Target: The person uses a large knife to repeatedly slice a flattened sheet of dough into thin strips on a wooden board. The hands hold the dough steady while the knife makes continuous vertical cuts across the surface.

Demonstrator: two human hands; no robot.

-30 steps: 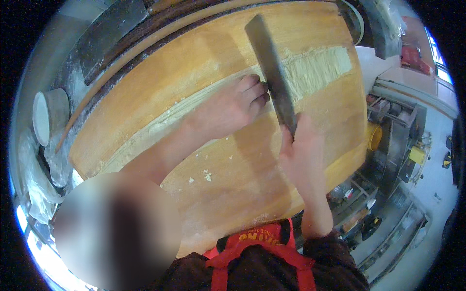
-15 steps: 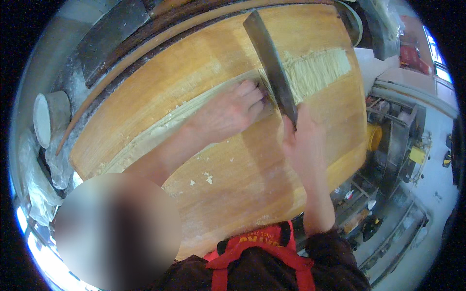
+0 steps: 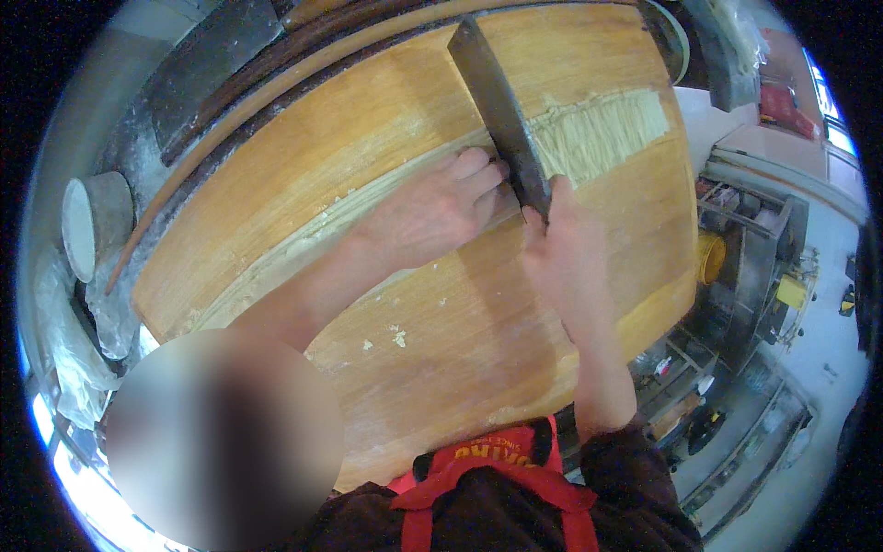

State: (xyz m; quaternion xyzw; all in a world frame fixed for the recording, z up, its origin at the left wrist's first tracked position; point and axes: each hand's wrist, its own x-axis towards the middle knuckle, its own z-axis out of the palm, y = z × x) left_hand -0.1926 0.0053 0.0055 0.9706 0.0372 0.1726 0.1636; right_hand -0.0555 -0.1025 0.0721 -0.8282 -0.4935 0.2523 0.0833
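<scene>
A long strip of folded pale dough (image 3: 303, 242) runs across the wooden board (image 3: 460, 368). My left hand (image 3: 432, 204) presses down on its right end, with the fingers curled under beside the blade. In my right hand (image 3: 572, 244) is the handle of a large, broad-bladed knife (image 3: 501, 110), whose blade lies across the dough right by my left knuckles. To the right of the blade, thin cut noodles (image 3: 602, 136) lie side by side in a band. The dough under my left palm is hidden.
Dough crumbs (image 3: 397, 337) are scattered near the board's middle. A long wooden rolling pin (image 3: 267, 92) lies along the far edge. At the left stand a white tub (image 3: 92, 225) and clear plastic bags (image 3: 78, 350). Metal shelving (image 3: 745, 267) and a yellow container (image 3: 710, 258) are beyond the right edge.
The knife and my right hand have shifted slightly left and farther from me. My left hand stays nearly in place on the dough.
</scene>
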